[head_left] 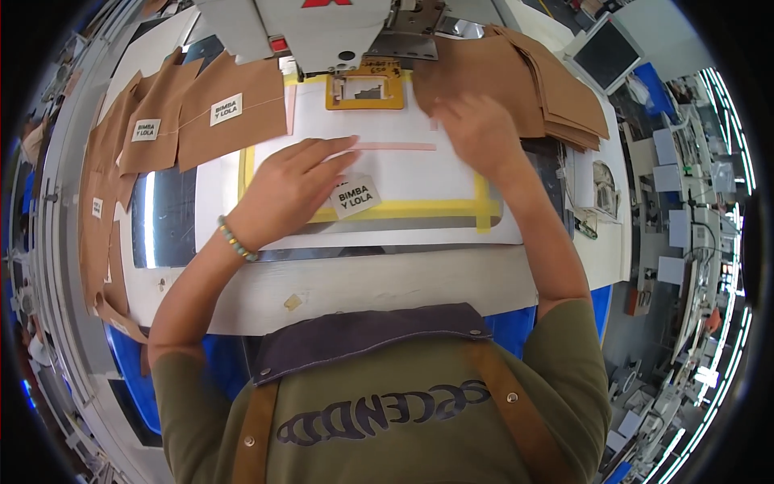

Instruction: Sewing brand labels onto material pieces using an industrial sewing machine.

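Observation:
My left hand (294,181), with a beaded bracelet on the wrist, is over the white sheet (222,194). Its fingers are bent, the tips near a thin pink strip (395,147). A small white label (355,196) with dark print sticks out tilted from under this hand and seems held by it. To the right, my right hand (480,133) pinches the near left edge of a brown flat piece (468,81); fingertips and piece are blurred. Beyond both hands, a yellow frame (364,103) sits under the white machine head (318,32).
Brown pieces with white labels (210,113) lie at the left, joined by a thread. More brown pieces (564,89) are stacked at the right. Yellow tape (403,208) borders the sheet. A screen (606,52) stands far right; a blue bin (222,363) is below the table edge.

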`<state>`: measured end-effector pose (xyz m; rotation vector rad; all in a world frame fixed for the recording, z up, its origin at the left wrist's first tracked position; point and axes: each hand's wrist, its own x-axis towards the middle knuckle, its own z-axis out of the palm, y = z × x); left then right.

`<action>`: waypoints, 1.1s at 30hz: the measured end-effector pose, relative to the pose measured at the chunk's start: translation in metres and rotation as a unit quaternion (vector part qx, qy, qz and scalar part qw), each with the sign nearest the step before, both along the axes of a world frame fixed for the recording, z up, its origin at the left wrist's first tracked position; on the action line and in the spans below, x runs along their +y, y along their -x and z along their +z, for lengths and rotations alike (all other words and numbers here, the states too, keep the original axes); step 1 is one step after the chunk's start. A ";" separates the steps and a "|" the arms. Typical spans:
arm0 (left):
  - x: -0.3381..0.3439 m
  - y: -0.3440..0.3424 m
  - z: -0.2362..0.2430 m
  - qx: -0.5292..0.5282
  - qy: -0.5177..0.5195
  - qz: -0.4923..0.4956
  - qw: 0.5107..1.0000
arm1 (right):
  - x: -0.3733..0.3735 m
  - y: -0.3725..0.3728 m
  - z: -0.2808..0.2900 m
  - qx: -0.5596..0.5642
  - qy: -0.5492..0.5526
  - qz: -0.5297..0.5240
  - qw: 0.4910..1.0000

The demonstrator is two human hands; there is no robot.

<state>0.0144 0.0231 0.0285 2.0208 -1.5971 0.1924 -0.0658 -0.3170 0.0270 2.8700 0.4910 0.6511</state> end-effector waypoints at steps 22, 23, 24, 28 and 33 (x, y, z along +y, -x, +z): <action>0.008 -0.064 -0.035 -0.218 -0.019 0.087 0.972 | 0.030 0.018 -0.030 0.131 -0.109 -0.025 0.985; 0.010 -0.065 -0.037 -0.225 -0.018 0.092 0.970 | 0.030 0.012 -0.031 0.142 -0.116 -0.023 0.983; 0.012 -0.066 -0.038 -0.225 -0.018 0.092 0.970 | 0.029 0.007 -0.032 0.142 -0.116 -0.023 0.983; 0.014 -0.061 -0.037 -0.233 -0.024 0.096 0.967 | 0.020 -0.012 -0.035 0.162 -0.092 -0.032 0.982; 0.016 -0.054 -0.035 -0.241 -0.028 0.088 0.966 | 0.025 0.000 -0.028 0.145 -0.111 -0.030 0.983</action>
